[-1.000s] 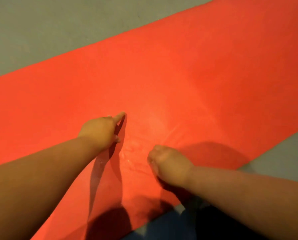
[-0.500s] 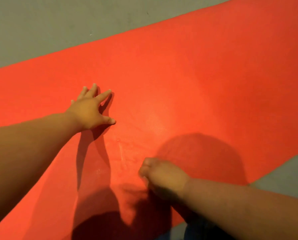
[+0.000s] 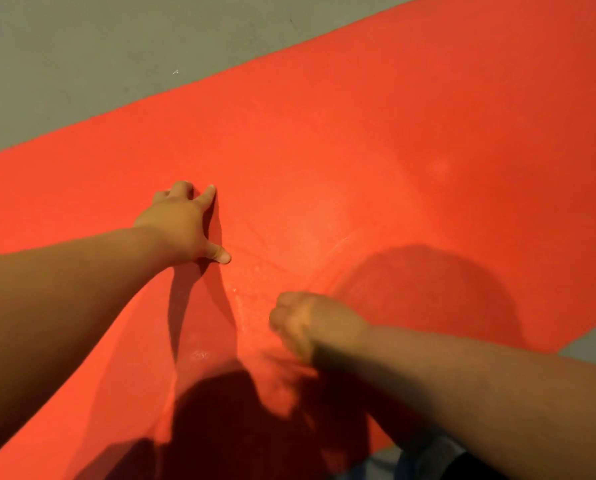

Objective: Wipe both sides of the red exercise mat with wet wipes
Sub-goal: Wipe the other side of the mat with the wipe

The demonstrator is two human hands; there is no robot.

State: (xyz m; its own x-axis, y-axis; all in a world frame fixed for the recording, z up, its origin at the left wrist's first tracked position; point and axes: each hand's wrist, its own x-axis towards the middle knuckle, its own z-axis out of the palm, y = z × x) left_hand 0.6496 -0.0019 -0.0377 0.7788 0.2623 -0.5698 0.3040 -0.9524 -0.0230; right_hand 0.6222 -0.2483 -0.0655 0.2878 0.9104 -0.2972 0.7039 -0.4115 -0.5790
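Two hands are on the red exercise mat. The left hand presses flat, fingers straight and spread, thumb out to the side. The right hand, nearer the body, is blurred, its fingers curled under; whether it grips a wipe cannot be told. Faint pale streaks mark the surface between them. The mat lies flat, running from lower left to upper right over grey floor, which shows beyond both long edges. Dark shadows cover its near part.
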